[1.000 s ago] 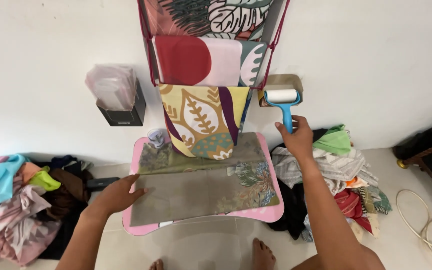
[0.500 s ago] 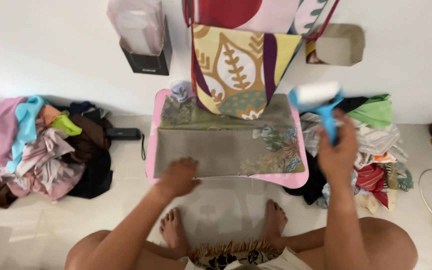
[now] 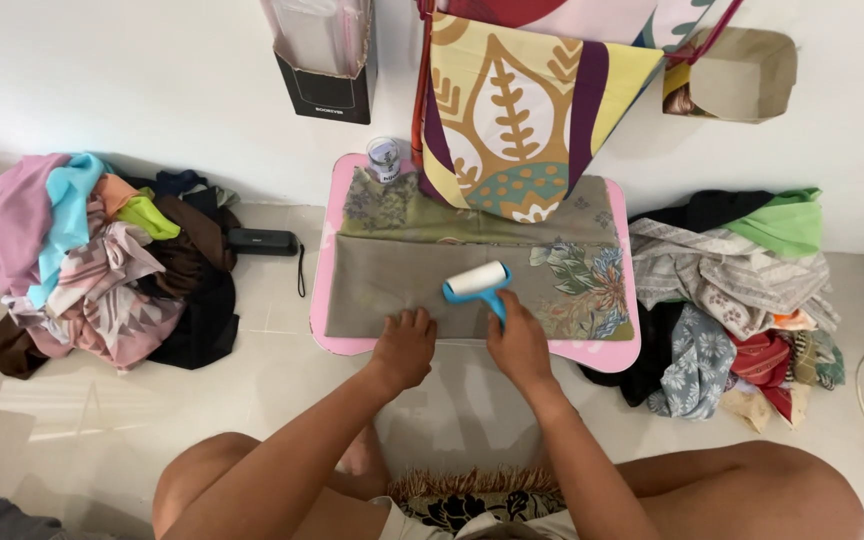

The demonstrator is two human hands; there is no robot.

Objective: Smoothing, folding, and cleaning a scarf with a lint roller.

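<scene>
- My right hand (image 3: pixel 519 345) grips the blue lint roller (image 3: pixel 479 284), its white roll resting on the grey-green floral cloth (image 3: pixel 392 275).
- My left hand (image 3: pixel 405 347) presses flat, fingers spread, on that cloth's near edge, on the pink worktop (image 3: pixel 324 262).

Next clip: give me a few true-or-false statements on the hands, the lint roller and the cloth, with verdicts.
1. The right hand holds a blue lint roller on the cloth. True.
2. The left hand is lifted off the cloth. False: it presses on the cloth's near edge.
3. The cloth lies on a pink table. True.
4. The lint roller sits in the cardboard holder on the wall. False: that holder shows no roller; it is in the right hand.
5. Piles of clothes lie on both sides of the table. True.
</scene>
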